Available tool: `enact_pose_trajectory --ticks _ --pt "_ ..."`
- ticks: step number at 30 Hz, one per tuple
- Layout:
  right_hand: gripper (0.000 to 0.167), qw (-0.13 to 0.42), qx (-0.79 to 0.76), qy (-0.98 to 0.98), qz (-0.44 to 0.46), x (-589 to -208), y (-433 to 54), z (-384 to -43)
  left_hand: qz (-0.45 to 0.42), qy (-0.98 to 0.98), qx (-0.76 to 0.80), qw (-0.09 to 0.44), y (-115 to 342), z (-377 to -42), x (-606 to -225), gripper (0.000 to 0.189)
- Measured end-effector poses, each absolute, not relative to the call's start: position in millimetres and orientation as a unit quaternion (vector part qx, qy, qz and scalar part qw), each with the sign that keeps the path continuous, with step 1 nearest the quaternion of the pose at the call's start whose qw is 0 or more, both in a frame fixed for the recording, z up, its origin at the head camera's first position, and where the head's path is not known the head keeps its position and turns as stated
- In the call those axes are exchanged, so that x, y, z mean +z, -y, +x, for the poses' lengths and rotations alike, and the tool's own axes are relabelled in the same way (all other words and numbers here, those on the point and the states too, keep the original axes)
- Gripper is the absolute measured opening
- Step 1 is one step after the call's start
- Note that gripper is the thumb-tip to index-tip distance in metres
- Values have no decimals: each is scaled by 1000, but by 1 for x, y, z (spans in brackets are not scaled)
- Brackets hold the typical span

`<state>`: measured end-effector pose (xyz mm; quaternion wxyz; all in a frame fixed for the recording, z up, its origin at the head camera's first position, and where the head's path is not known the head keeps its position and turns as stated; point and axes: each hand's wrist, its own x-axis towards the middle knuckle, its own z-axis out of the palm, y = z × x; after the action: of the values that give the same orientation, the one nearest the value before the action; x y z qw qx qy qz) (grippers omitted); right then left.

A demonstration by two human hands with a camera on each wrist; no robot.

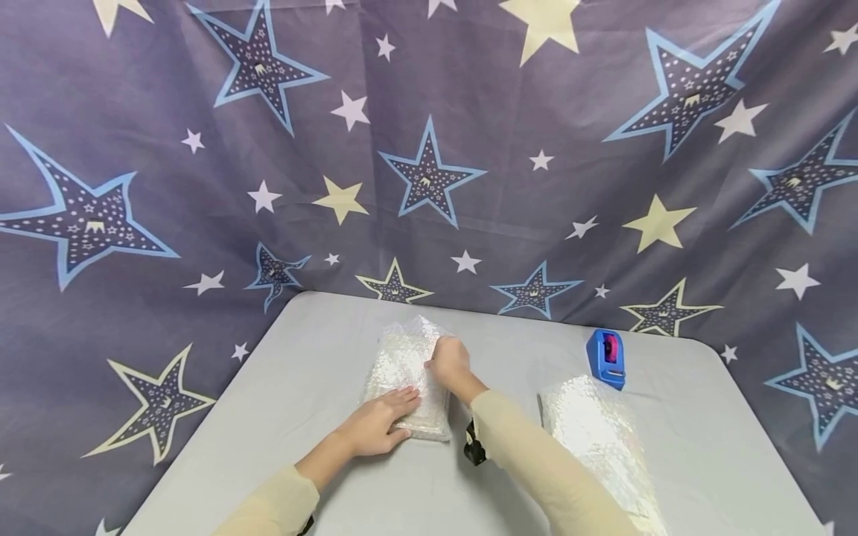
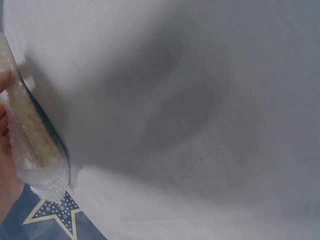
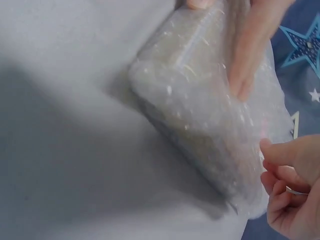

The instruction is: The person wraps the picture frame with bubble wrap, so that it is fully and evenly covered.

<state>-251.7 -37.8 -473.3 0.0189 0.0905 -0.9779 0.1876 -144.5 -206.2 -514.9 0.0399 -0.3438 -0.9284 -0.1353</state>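
Note:
A flat package in clear bubble wrap (image 1: 397, 361) lies on the table in the head view. My left hand (image 1: 378, 424) rests on its near part, fingers stretched over the wrap. At the package's far right side, my right hand (image 1: 450, 361) has its fingers curled and its thumb at the wrap. The right wrist view shows the right hand (image 3: 297, 185) pinching at the loose wrap along the edge, with the left hand (image 3: 255, 45) pressing on top. The contents look brownish through the plastic in the left wrist view. That view shows only part of a hand (image 2: 6, 145).
A blue tape dispenser (image 1: 606, 359) with a pink core stands at the back right. Nearer, a sheet of bubble wrap (image 1: 596, 439) lies on the grey table (image 1: 302, 372), partly behind my right sleeve (image 1: 536, 461). A star-patterned curtain (image 1: 469, 149) hangs behind the table.

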Motion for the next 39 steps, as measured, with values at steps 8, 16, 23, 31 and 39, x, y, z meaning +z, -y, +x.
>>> enact_pose_trajectory --ticks 8,16,23,31,39 --pt "3 112 289 941 134 -469 11 -250 -343 928 -139 44 205 -145 -515 57" --pt "21 143 174 914 338 -483 14 -223 -333 931 -143 40 208 -145 -514 56" --pt "18 153 96 915 360 -499 16 -215 -342 929 -138 46 206 -146 -515 55" --pt "25 148 95 914 365 -506 13 -222 -356 921 -139 72 205 -148 -515 56" --pt "17 155 139 908 365 -508 4 -222 -347 927 -132 47 204 -147 -514 56"
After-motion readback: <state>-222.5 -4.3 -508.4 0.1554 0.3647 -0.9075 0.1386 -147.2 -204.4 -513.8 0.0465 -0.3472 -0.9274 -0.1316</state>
